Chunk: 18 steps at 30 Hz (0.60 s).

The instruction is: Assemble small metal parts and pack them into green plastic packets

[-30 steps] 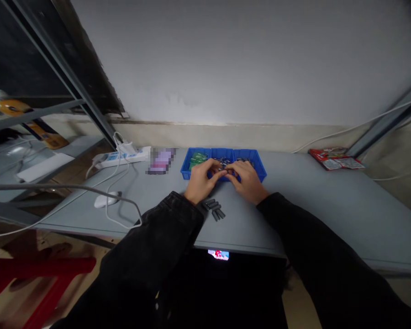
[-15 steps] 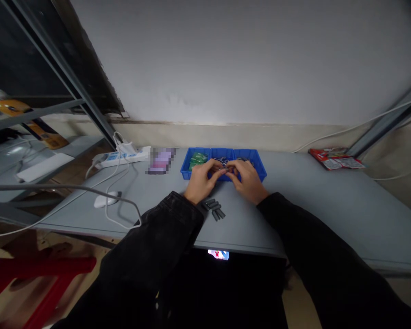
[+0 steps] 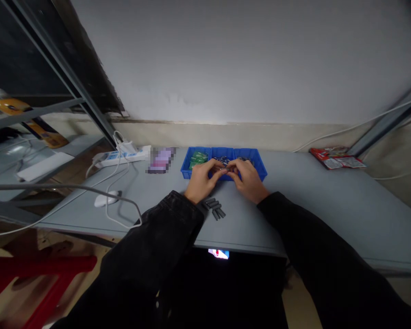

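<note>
My left hand (image 3: 202,179) and my right hand (image 3: 247,179) meet fingertip to fingertip at the front edge of a row of blue bins (image 3: 185,172). Both are closed in a pinch around something small, mostly covered by the fingers and too small to name. Green pieces (image 3: 198,158) lie in the left bin, and shiny metal parts (image 3: 223,160) in the middle one. Dark contents of the right bin are partly hidden behind my right hand. Several dark grey cylindrical pieces (image 3: 216,208) lie on the table just below my left hand.
Left of the bins are a phone-like purple item (image 3: 161,160), a white power strip (image 3: 123,156), a white mouse-like object (image 3: 107,198) and loose cables. A red packet (image 3: 336,158) lies at the right. The grey table (image 3: 315,201) meets a wall behind. A red stool (image 3: 65,265) stands lower left.
My fingertips have shifted very slightly around the small thing between them. The bins and the grey pieces stay where they were.
</note>
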Available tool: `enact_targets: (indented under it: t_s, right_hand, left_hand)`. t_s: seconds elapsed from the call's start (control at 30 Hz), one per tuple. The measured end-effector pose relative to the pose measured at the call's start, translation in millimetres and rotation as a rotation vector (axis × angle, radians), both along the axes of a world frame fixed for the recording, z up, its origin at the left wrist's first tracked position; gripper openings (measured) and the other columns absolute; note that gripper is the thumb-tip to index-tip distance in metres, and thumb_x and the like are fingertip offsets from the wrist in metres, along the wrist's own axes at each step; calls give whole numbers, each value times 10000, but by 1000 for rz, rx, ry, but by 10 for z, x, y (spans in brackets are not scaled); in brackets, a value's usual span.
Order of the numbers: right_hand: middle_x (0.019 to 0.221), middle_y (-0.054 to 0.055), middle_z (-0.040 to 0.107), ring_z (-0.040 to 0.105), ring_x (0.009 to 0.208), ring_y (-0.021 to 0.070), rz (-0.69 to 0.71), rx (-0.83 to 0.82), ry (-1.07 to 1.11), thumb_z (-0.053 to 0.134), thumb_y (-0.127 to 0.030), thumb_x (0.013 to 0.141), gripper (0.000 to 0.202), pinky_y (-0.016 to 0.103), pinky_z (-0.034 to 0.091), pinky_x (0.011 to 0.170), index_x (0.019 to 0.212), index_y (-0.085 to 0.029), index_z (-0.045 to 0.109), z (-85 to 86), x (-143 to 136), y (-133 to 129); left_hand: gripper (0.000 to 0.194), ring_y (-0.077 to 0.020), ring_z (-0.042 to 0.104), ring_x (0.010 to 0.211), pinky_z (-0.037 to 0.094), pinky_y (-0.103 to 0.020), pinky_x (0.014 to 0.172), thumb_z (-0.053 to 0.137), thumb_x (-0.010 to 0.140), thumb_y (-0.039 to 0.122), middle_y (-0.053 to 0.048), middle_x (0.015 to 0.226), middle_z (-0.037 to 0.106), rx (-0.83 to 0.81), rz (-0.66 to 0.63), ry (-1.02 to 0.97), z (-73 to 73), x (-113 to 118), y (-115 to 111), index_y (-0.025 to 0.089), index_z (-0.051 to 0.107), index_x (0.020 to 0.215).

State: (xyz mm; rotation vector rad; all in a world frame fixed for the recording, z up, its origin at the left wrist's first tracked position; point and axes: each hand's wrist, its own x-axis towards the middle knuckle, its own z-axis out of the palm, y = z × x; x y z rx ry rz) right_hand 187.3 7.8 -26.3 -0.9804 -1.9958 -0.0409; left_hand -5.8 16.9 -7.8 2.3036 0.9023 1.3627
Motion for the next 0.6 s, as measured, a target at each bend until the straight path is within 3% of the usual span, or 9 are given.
enact_targets:
  t_s: [0.13,0.23,0.37,0.5,0.6]
  right_hand:
    - [937,60,684,613,900,229,26,1,-41,436,-281,1042,196,373,403,814,978,-206,605,25,2,17]
    - [985,64,696,625,944,227,56,-18,-55,403,-265,1050,226,383,407,838,1018,-205,619,36,-4,9]
    - [1009,75,693,621,928,242,22,-27,-19,523,-277,1002,162,393,424,850,1127,-202,594,13,-8,-18]
    - [965,68,682,608,904,241,4,-27,-11,521,-264,1002,89,381,419,821,1031,-207,582,-4,0,-4]
    - [956,63,682,614,916,233,34,-22,-45,437,-279,1043,180,381,404,821,987,-208,592,7,4,19]
  left_hand:
    - [150,-132,678,726,525,-247,708,676,941,319,-19,836,734,11,7,-7,0,0,-7,171,679,966]
    - [140,-132,680,740,524,-247,722,672,943,312,-16,844,733,15,6,-4,4,-4,-7,173,678,962]
    - [129,-138,679,744,528,-260,731,653,953,301,-20,852,733,-1,-4,-8,6,-5,-4,174,674,963]
    - [140,-143,679,743,527,-264,713,653,953,312,-27,849,738,-19,-10,3,3,-1,-10,173,675,958]
    - [149,-148,686,760,534,-269,726,642,960,317,-36,872,745,-27,-16,1,4,0,-15,172,676,965]
